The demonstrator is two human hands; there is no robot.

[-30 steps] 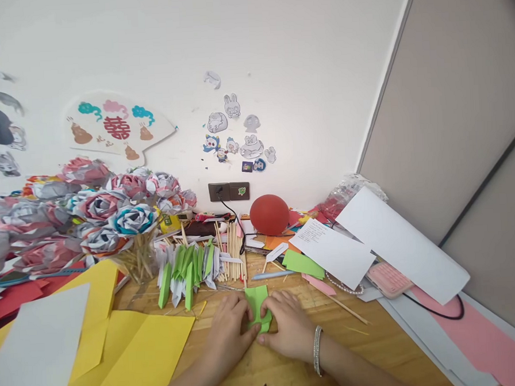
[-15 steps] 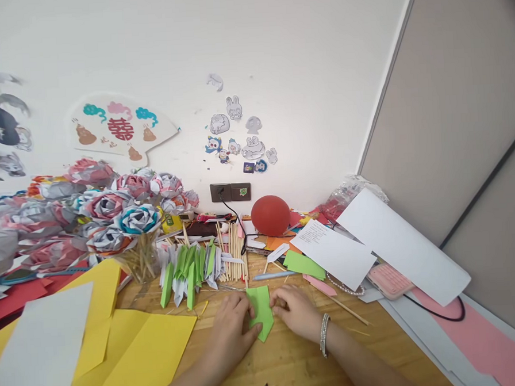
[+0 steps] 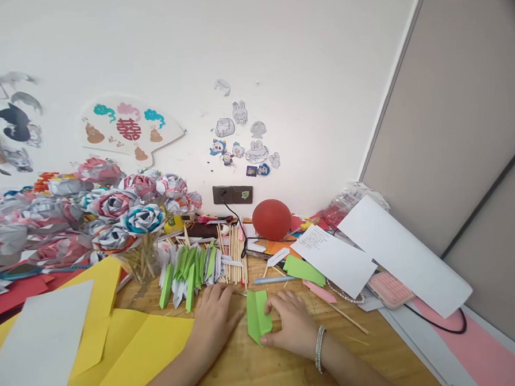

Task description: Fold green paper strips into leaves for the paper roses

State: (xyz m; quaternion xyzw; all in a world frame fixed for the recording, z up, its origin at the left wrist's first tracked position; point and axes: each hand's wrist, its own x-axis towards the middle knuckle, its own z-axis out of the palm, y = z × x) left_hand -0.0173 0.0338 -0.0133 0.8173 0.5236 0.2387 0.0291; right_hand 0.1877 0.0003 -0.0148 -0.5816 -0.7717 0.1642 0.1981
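Observation:
A folded piece of green paper (image 3: pixel 256 318) stands upright in the middle, creased down its length with its lower end coming to a point. My right hand (image 3: pixel 291 323), with a beaded bracelet (image 3: pixel 320 349) at the wrist, pinches the paper's right edge between thumb and fingers. To the left, my left hand (image 3: pixel 214 313) lies on the wooden table (image 3: pixel 267 374), fingers stretched out, apart from the paper. Beyond it sits a pile of folded green and white paper strips (image 3: pixel 191 271).
Paper flowers (image 3: pixel 142 219) crowd the back left above yellow sheets (image 3: pixel 140 354). Wooden sticks (image 3: pixel 234 252) and a red balloon (image 3: pixel 271 220) lie at the back. On the right are more green paper (image 3: pixel 303 269), white sheets (image 3: pixel 334 258) and a pink phone-like object (image 3: pixel 390 290).
My left hand has let go of the green paper and shifted left onto the table. The paper has opened along its crease, with my right hand holding its right edge.

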